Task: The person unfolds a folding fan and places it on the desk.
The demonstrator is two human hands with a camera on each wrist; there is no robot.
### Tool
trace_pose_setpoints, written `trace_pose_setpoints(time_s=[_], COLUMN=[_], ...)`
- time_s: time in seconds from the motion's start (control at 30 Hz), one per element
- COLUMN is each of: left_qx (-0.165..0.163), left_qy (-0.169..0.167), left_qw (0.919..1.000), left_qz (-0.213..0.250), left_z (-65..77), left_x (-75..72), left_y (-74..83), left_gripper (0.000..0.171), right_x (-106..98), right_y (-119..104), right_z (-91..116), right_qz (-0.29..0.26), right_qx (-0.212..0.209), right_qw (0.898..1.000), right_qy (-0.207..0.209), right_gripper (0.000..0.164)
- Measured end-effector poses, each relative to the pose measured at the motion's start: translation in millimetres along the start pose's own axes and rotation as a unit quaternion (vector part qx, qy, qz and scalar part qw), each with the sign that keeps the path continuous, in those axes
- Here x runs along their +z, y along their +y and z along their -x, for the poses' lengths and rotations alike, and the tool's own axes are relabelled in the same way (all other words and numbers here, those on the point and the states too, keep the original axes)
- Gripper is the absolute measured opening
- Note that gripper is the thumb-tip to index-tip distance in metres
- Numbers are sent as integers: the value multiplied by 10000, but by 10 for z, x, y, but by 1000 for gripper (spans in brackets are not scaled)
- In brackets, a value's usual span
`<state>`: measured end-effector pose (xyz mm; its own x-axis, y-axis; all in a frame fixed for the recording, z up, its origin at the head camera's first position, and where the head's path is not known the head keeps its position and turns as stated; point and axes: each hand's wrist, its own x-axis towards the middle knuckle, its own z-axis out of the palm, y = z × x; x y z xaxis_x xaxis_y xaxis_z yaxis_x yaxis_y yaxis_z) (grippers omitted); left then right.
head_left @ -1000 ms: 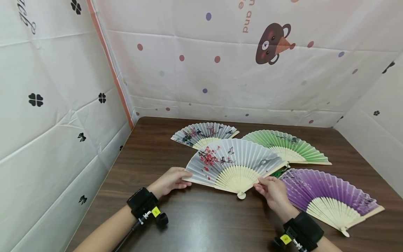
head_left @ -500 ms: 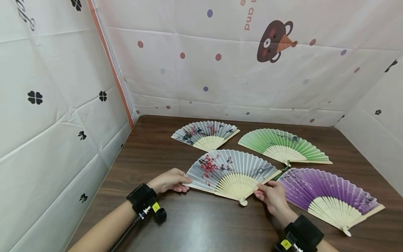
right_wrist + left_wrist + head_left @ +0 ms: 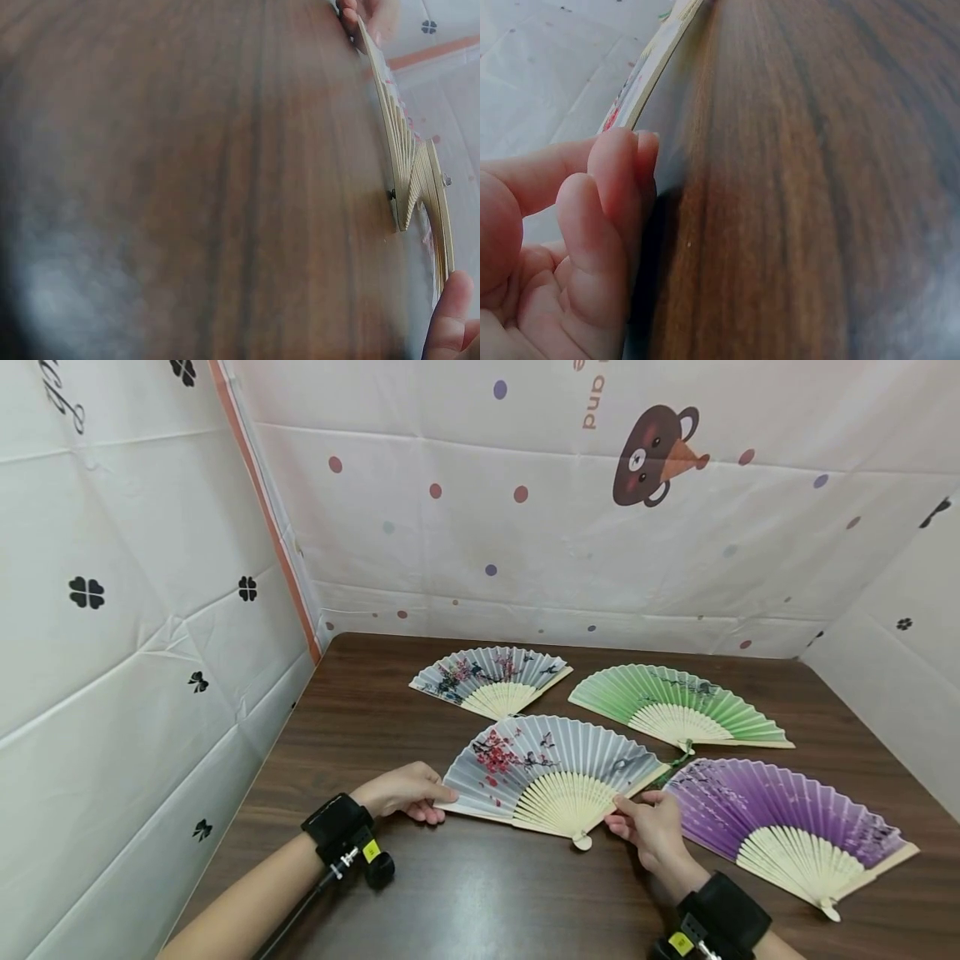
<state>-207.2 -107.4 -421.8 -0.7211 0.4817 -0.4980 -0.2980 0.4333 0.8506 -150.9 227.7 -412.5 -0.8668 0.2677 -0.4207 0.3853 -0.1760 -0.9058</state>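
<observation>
While white fan (image 3: 551,766) lies open, left hand (image 3: 405,792) & right hand (image 3: 651,827) each keep pinching grip on end ribs.

Right wrist view: dark wood-grain counter (image 3: 187,180) blurred over most of the frame; right hand (image 3: 450,319) cut off at the lower right corner, one fingertip showing. Left wrist view: open grey paper fan with red blossoms (image 3: 649,71) seen edge-on, its print unreadable. Head view: green tassel (image 3: 670,770) mostly hidden between that fan and the open purple paper fan (image 3: 780,817).

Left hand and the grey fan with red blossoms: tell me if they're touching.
Touching. The head view shows the left hand with its fingertips on the grey fan's left edge; the left wrist view shows those fingers against the fan's outer rib.
</observation>
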Motion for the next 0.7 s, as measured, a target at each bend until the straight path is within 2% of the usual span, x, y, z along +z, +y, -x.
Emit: trace_pose_setpoints(time_s=[0.17,0.3,0.47,0.7], left_qx=[-14,-23,81,739], left_qy=[-154,-8,546,1469], left_qw=[9996,9986,9955,9803], left_qz=[-234,-521,-765,-1093], left_z=[26,50,70,5], left_x=[-30,-85,-270,-532], left_y=[3,16,94,252], left_gripper=[27,28,29,25], right_x=[4,11,-23,-6], right_y=[13,7,-71,-263], right_z=[0,14,74,57], right_qz=[44,223,714,1055], right_qx=[-53,-57,-262,-1241], right_qw=[10000,9997,9970,9862], right_qy=[8,-59,-133,286], right_gripper=[33,32,29,18])
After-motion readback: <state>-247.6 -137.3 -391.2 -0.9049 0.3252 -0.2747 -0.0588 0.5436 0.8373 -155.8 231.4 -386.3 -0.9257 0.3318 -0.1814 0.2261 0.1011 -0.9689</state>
